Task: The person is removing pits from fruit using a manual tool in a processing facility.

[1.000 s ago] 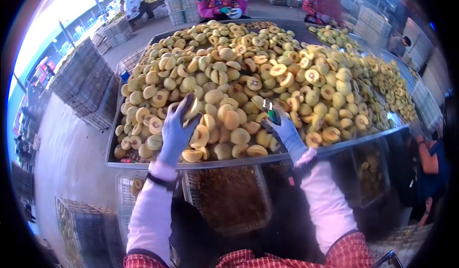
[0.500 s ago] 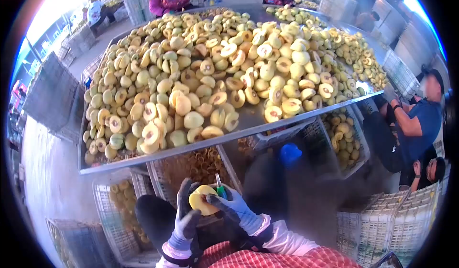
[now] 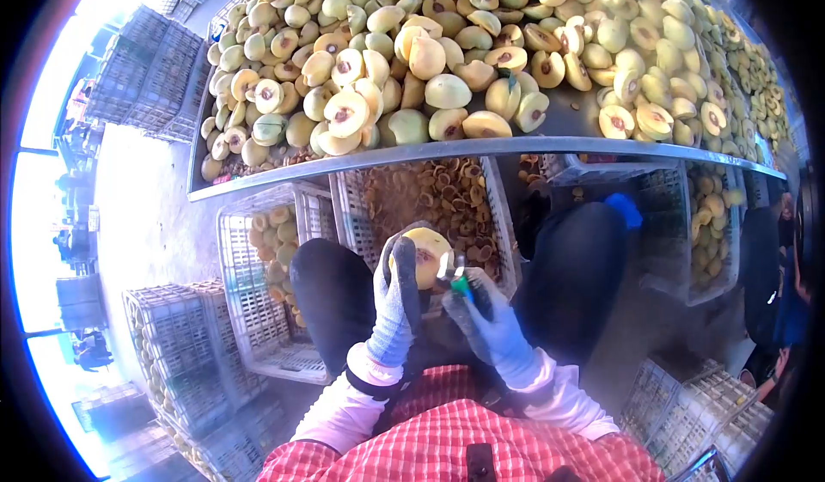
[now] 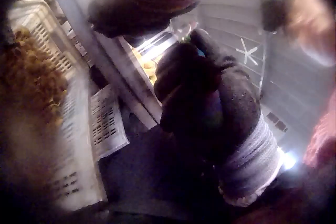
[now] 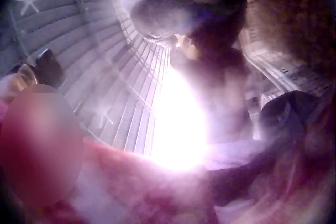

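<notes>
In the head view my gloved left hand (image 3: 397, 289) grips a yellow peach half (image 3: 427, 254), its cut face turned up with a reddish-brown centre showing. My gloved right hand (image 3: 491, 314) holds a small tool with a green handle (image 3: 461, 287) and a bright metal end, which overlaps the fruit's right edge. Both hands are above my lap, between my knees. The left wrist view shows the dark-palmed right glove (image 4: 210, 92) curled round the tool, its metal part (image 4: 157, 45) beside the left glove (image 4: 152, 1). Glare washes out much of the right wrist view.
A metal-edged table (image 3: 361, 162) heaped with peach halves (image 3: 447, 91) stands ahead. Beneath it, a crate (image 3: 503, 224) holds brown scraps. Crates of peach halves stand left (image 3: 249, 310) and right (image 3: 730, 250). Stacked crates (image 3: 193, 353) are at lower left.
Both hands have come back from the fruit pile to above my lap, the left bringing a peach half. The tool's metal end has come to the fruit's edge. The head view has tilted down.
</notes>
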Demonstrator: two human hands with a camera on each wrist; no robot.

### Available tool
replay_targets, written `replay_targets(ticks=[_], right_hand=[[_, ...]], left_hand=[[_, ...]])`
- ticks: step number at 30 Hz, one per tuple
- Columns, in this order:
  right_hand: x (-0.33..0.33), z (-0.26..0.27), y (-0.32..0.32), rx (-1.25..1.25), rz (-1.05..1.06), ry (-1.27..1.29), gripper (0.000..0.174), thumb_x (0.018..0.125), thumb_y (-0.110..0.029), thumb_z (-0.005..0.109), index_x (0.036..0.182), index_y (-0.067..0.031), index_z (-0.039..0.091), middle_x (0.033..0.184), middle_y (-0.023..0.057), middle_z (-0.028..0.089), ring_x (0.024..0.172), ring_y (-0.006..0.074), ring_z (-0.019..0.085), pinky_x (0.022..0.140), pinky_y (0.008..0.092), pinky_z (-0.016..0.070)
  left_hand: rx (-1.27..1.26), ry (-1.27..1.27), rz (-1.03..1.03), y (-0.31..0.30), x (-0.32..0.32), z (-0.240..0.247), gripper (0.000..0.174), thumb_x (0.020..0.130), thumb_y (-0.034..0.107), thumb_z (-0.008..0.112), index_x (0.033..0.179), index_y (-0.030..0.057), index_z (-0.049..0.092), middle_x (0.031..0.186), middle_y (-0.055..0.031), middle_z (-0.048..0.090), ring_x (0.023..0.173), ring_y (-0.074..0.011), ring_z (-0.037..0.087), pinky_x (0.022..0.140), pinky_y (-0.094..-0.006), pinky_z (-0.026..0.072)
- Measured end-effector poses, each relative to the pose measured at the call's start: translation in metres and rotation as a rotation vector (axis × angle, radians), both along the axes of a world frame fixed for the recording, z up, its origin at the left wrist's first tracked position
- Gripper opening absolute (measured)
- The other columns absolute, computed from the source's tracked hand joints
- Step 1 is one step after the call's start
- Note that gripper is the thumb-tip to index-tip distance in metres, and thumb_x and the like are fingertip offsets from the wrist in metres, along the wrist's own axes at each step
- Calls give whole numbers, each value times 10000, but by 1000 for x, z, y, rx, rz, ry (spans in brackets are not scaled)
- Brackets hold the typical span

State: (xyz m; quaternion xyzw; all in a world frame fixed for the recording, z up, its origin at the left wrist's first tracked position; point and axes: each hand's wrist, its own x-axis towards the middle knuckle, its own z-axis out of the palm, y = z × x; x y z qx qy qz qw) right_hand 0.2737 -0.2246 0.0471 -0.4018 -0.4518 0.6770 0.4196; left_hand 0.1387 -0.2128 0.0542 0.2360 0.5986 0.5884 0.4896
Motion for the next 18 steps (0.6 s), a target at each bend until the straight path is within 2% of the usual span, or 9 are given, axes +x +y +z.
replay_targets(ticks=[3,4,5,6,7,8,10,14,18], right_hand=[[6,8,8,148,36,-209,170,903,-130,622,1015,-22,553,779,111,571,643,195,580,613,316,468],[9,15,13,198,51,-313,164,896,-130,627,1000,-26,556,756,128,568,624,217,586,599,324,466],[11,14,15,216,12,-371,193,871,-181,656,942,-32,557,734,166,573,652,300,614,600,347,473],[13,14,18,259,47,-425,204,865,-199,661,925,-35,555,739,167,578,661,315,617,597,357,474],[15,15,22,305,83,-479,216,859,-217,665,908,-39,553,743,168,584,670,330,620,593,367,476],[16,16,23,352,122,-532,230,854,-235,670,891,-42,551,747,170,589,679,346,624,590,377,477],[14,11,19,407,151,-558,251,849,-276,669,870,-53,555,707,165,590,660,353,619,576,398,476],[15,18,13,395,160,-648,258,852,-290,664,869,-55,561,681,171,602,636,350,624,558,412,472],[17,9,8,373,185,-630,268,857,-300,659,871,-51,562,691,187,617,641,357,629,551,420,471]], left_hand=[[-10,68,-65,0,2,1,381,986,342,488,1119,-1,585,972,-74,633,839,-124,587,773,-271,491],[-23,120,-172,0,-2,0,378,988,339,482,1118,-2,583,969,-72,629,841,-120,586,773,-268,487],[-35,169,-280,0,-11,0,375,989,335,477,1116,-2,582,967,-70,626,844,-117,585,773,-266,484],[-46,218,-387,0,-19,0,372,991,331,471,1115,-2,581,965,-67,622,847,-113,585,772,-264,480],[53,463,-488,0,-24,-2,308,980,267,486,1102,0,578,922,-76,618,775,-120,589,712,-260,490],[-18,453,-493,0,-26,0,309,985,265,476,1067,-13,585,890,-82,620,774,-122,580,713,-268,483],[-159,435,-503,3,-27,12,330,995,261,456,996,-37,599,825,-93,624,772,-125,562,714,-283,467],[105,661,-573,-6,-36,2,214,924,136,574,1017,-54,602,957,-156,639,828,-255,631,756,-316,499],[410,1016,-639,-17,-47,-21,299,852,60,648,1124,-42,579,1069,-207,621,897,-346,639,801,-373,524]])
